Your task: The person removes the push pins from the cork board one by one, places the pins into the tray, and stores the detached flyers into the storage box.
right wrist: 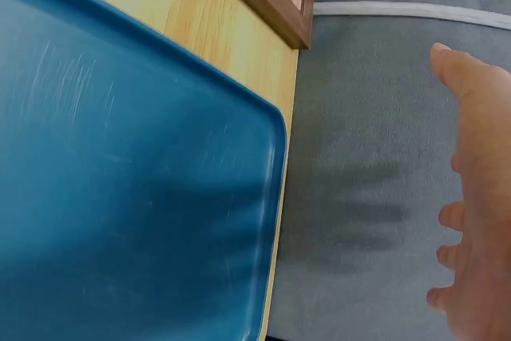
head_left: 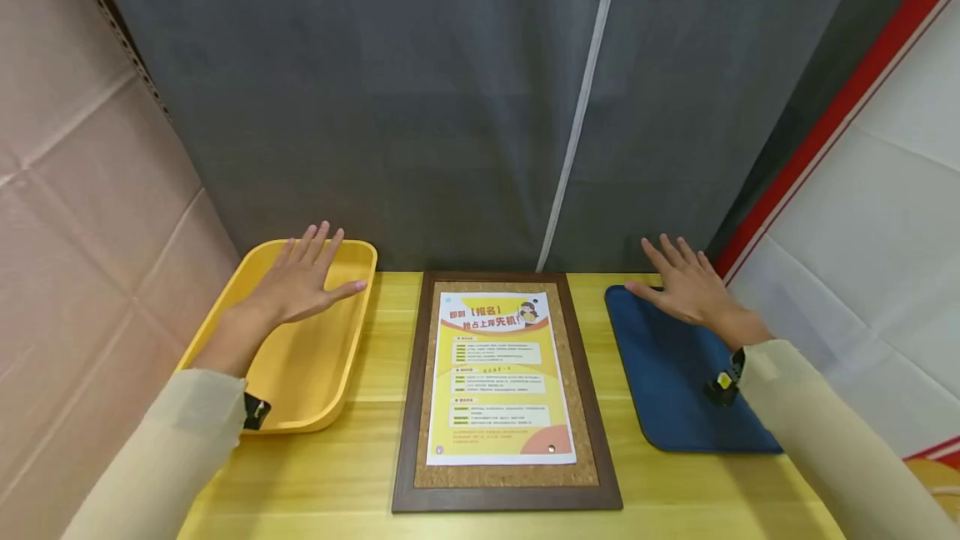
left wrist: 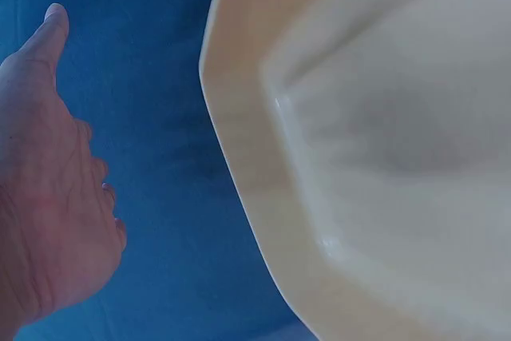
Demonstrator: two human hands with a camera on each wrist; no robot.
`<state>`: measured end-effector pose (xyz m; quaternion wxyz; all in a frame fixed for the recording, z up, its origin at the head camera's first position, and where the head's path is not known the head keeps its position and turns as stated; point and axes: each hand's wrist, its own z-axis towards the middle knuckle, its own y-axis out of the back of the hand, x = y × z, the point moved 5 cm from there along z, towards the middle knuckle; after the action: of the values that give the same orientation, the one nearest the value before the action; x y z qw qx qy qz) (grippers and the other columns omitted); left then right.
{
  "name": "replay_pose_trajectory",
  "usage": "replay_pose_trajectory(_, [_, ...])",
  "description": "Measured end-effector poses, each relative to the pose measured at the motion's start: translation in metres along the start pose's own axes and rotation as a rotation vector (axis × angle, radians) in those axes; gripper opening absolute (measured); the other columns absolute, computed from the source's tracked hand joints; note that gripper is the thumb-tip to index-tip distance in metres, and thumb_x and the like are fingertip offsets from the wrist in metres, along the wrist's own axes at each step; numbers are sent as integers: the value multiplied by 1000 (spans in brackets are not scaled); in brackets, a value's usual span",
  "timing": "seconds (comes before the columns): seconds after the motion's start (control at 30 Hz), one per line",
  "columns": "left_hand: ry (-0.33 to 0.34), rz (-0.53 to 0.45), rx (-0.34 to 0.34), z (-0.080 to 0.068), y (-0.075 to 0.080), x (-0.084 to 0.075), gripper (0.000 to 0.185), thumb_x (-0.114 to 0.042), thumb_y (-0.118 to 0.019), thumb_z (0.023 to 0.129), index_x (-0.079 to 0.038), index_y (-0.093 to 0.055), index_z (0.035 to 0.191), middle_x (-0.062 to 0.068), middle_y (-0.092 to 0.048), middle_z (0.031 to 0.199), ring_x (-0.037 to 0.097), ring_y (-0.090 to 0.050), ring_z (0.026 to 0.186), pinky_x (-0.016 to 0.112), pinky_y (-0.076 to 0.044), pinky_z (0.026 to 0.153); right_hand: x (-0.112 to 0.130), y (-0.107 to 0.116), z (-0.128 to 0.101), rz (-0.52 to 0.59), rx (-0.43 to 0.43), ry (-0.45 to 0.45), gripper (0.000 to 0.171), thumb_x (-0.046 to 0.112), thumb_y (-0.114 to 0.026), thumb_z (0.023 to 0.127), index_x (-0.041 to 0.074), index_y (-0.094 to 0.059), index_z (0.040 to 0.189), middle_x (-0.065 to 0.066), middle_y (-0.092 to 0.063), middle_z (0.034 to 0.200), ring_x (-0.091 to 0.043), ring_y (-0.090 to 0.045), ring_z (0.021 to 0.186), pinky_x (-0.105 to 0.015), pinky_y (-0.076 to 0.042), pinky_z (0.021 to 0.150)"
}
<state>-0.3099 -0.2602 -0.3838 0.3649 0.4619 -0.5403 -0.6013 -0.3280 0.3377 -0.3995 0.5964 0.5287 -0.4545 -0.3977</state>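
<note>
My left hand (head_left: pixel 300 283) hovers over a deep yellow tray (head_left: pixel 352 357), its fingers straight and spread, holding nothing. On the other side, my right hand (head_left: pixel 686 286) is held over a flat blue tray (head_left: pixel 660 390) with its fingers extended and no object in them. Between the two trays lies a brown-framed cork board (head_left: pixel 506 498), with a yellow and white printed poster (head_left: pixel 498 382) pinned on it. In the right wrist view, scratches show on the bare blue tray surface.
A light wooden table (head_left: pixel 322 482) bears everything. Dark grey cloth (head_left: pixel 375 107) rises behind it, crossed by a pale strip (head_left: pixel 585 98). Pale sheeting (head_left: pixel 97 273) hangs at the left, and white sheeting with red edging (head_left: pixel 877 273) at the right. A partly cut-off yellowish object (head_left: pixel 937 477) is at the lower right.
</note>
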Motion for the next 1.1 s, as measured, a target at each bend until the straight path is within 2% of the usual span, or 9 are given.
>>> replay_pose_trajectory(0.37, [-58,-21,-22,1,-15,-33,108,-75,-47,101,-9,4,171,19,12,176,41,8,163,64,4,128,25,2,5,5,-10,64,95,66,-52,103,9,-17,171,-31,-13,173,-56,-9,158,-74,-9,124])
replay_pose_trajectory(0.63, [-99,-14,-45,1,-30,-61,109,-76,-50,100,-9,-1,171,18,7,177,40,4,164,62,1,129,47,-4,13,-6,-28,111,91,60,-53,105,9,-17,171,-29,-15,173,-53,-11,159,-72,-9,125])
replay_pose_trajectory(0.97, [-195,-37,-90,-1,-57,-108,111,-77,-54,96,-6,-11,171,19,-1,177,41,-5,163,61,-10,130,77,-19,32,33,-36,169,91,63,-52,105,12,-17,171,-26,-15,174,-48,-11,161,-69,-9,127])
replay_pose_trajectory(1.1, [-214,-65,-68,-5,-74,-122,111,-73,-60,96,-8,-11,171,19,-3,177,42,-7,163,62,-13,129,94,-23,38,55,-25,192,91,58,-56,105,12,-16,171,-24,-15,175,-45,-10,162,-66,-9,128])
